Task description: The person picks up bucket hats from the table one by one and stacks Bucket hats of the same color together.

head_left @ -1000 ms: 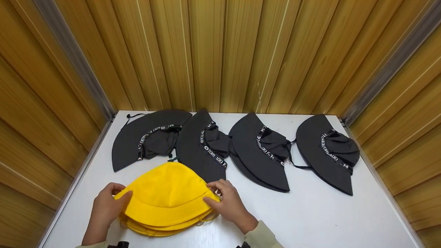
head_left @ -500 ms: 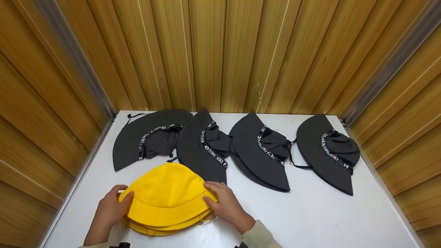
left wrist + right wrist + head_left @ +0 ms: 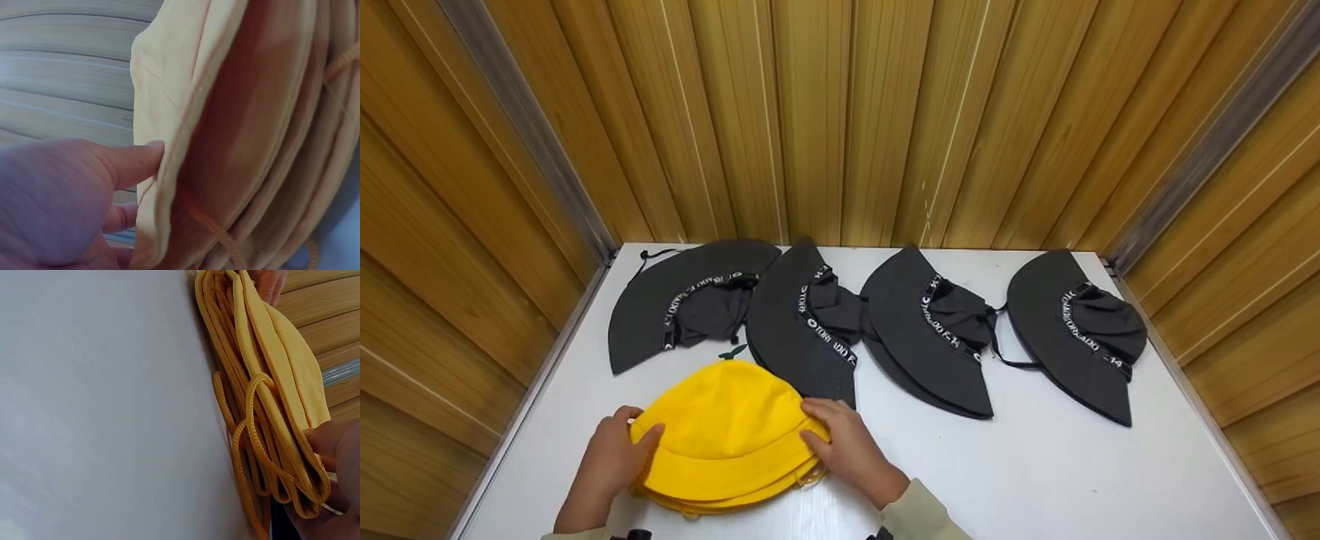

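A stack of yellow bucket hats [image 3: 727, 420] lies flattened near the front of the white table, brims toward the person. A small green leaf-shaped tip [image 3: 733, 352] sticks out at the crown's top. My left hand [image 3: 615, 457] pinches the left end of the stack, thumb on the top hat's brim in the left wrist view. At the right end my right hand [image 3: 851, 450] grips the brim, thumb in front and fingers behind. Layered brims [image 3: 270, 146] fan apart beneath the top hat, and yellow cords [image 3: 242, 486] hang from them in the right wrist view.
Several dark grey bucket hats [image 3: 911, 345] with lettered bands lie folded in a row along the back of the white table [image 3: 1035, 480]. The second one from the left [image 3: 780, 330] lies right behind the yellow stack. Wood-patterned panels [image 3: 840, 120] enclose the back and sides.
Both ends of the yellow stack have drawn closer together, the left hand shifting right and the right hand slightly left. The crown has come slightly toward the person, showing more of the green tip.
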The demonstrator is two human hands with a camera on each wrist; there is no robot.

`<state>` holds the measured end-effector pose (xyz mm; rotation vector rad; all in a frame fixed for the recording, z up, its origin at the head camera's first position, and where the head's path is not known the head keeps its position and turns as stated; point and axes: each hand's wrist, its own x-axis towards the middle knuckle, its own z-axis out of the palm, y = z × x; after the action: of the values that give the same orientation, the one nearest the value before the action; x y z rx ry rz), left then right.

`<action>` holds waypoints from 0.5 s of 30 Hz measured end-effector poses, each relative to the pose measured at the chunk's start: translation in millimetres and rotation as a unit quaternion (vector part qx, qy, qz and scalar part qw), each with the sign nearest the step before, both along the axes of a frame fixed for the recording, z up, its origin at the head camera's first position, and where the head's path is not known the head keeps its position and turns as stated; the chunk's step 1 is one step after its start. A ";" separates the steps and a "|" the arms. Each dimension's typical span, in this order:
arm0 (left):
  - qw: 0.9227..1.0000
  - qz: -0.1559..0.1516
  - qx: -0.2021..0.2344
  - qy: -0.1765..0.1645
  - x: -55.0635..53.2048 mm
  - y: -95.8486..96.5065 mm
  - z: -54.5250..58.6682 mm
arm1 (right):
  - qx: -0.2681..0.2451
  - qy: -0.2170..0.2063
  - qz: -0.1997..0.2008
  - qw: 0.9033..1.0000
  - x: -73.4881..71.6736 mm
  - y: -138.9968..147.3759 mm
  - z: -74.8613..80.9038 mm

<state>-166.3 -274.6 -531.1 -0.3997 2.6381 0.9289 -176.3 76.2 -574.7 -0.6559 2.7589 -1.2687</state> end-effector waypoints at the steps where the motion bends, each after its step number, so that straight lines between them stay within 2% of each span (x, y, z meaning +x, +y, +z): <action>1: 1.000 -0.002 -0.009 -0.002 0.2 2.7 1.1 | -0.002 0.000 0.003 1.000 -0.6 0.4 0.1; 4: 0.998 -0.013 -0.057 0.020 1.3 15.9 6.6 | -0.016 0.002 0.007 1.000 -3.3 3.4 2.7; 7: 0.991 -0.035 -0.098 0.088 2.6 36.5 11.6 | -0.037 0.007 0.003 0.999 -8.4 10.3 8.0; 9: 0.980 -0.069 -0.109 0.150 3.6 51.5 10.8 | -0.044 0.013 -0.011 0.999 -13.7 17.4 12.2; 11: 0.966 -0.114 -0.110 0.205 4.2 65.3 7.1 | -0.046 0.020 -0.028 0.998 -20.5 26.6 16.3; 13: 0.950 -0.161 -0.118 0.239 4.9 77.4 0.3 | -0.041 0.028 -0.050 0.998 -28.4 37.8 20.6; 15: 0.938 -0.202 -0.134 0.249 5.1 87.1 -7.2 | -0.033 0.043 -0.073 0.996 -37.3 50.6 24.6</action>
<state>-161.2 -187.5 -538.2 0.3702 3.1350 0.5908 -213.6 126.8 -550.1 -0.5348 2.8940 -1.3955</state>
